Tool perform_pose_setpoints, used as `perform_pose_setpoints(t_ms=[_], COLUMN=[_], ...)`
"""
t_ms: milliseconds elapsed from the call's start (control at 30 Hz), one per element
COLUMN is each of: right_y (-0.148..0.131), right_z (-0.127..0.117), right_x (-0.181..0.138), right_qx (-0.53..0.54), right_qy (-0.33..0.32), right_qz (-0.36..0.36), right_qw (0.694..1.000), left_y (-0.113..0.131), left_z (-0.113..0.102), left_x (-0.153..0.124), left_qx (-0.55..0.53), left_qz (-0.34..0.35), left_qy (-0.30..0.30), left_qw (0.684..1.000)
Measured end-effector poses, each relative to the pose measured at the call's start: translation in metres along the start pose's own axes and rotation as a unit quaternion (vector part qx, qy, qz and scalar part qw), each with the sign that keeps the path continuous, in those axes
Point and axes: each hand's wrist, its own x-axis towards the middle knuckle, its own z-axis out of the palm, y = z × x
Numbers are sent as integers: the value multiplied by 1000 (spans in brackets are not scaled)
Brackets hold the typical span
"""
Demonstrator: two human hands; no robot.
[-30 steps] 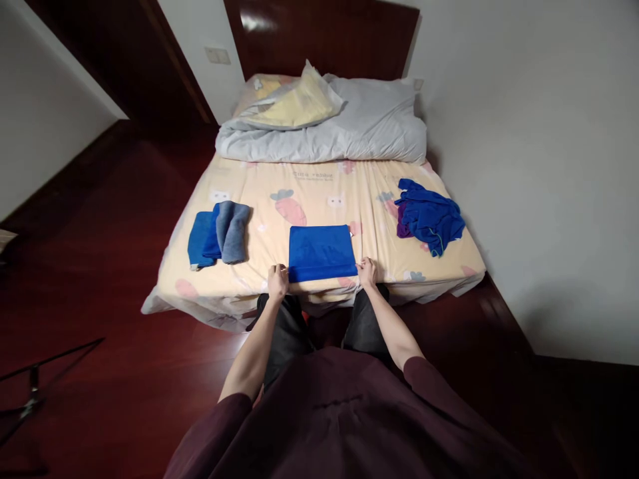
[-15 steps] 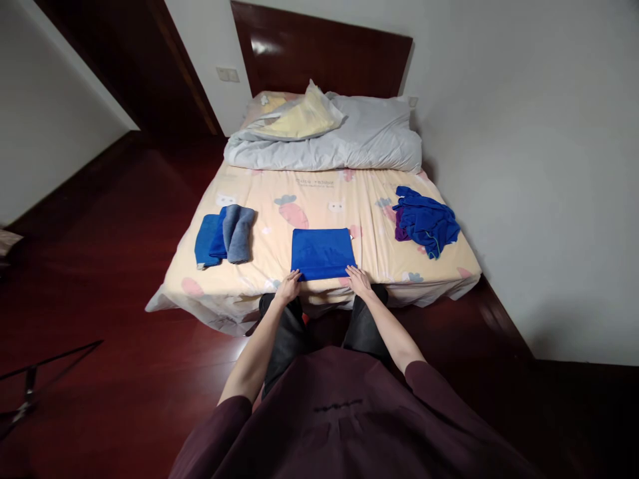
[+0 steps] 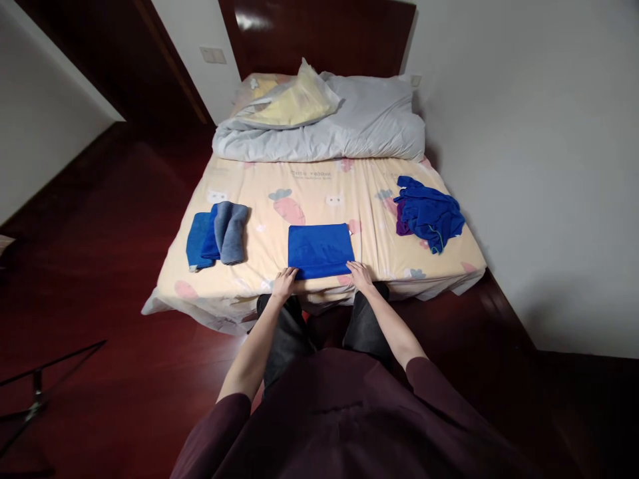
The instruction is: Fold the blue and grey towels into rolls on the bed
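Note:
A bright blue towel (image 3: 320,249), folded into a flat rectangle, lies near the foot edge of the bed (image 3: 259,279). My left hand (image 3: 284,282) rests at its near left corner, fingers stretched forward onto the cloth. At the near right corner my right hand (image 3: 358,274) lies flat the same way. Both hands are open and hold nothing.
Folded blue and grey towels (image 3: 218,233) are stacked on the bed's left side. A crumpled heap of blue and purple cloths (image 3: 427,214) sits at the right. A grey duvet and pillows (image 3: 319,120) lie at the head. Dark wood floor surrounds the bed; a wall runs along the right.
A second ago both hands pinched the towel's near corners. Now the fingers are stretched out flat on its near edge. The towel has stayed in place.

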Motion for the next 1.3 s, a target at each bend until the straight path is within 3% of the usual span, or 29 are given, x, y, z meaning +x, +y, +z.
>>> perform_pose_setpoints(t_ms=[233,567,833,1000,1300], right_y=[14,27,32,27,10], right_z=[6,8,-2,0,10], right_x=[13,33,11,-8,4], right_qx=[130,169,229,264,359], right_qy=[76,72,68,79,152], right_qz=[65,93,68,70,123], right_qw=[986,979,969,959,913], left_y=[-10,-24,-33,-24,-7], left_z=[0,5,-10,-12,-10], left_x=[-2,22,-8,-30,-24], left_qx=[-39,-74,-107,-144,-208], left_qz=[2,-68,-52,-56,-118], left_qy=[13,48,49,60,105], left_qw=[999,994,992,986,965])
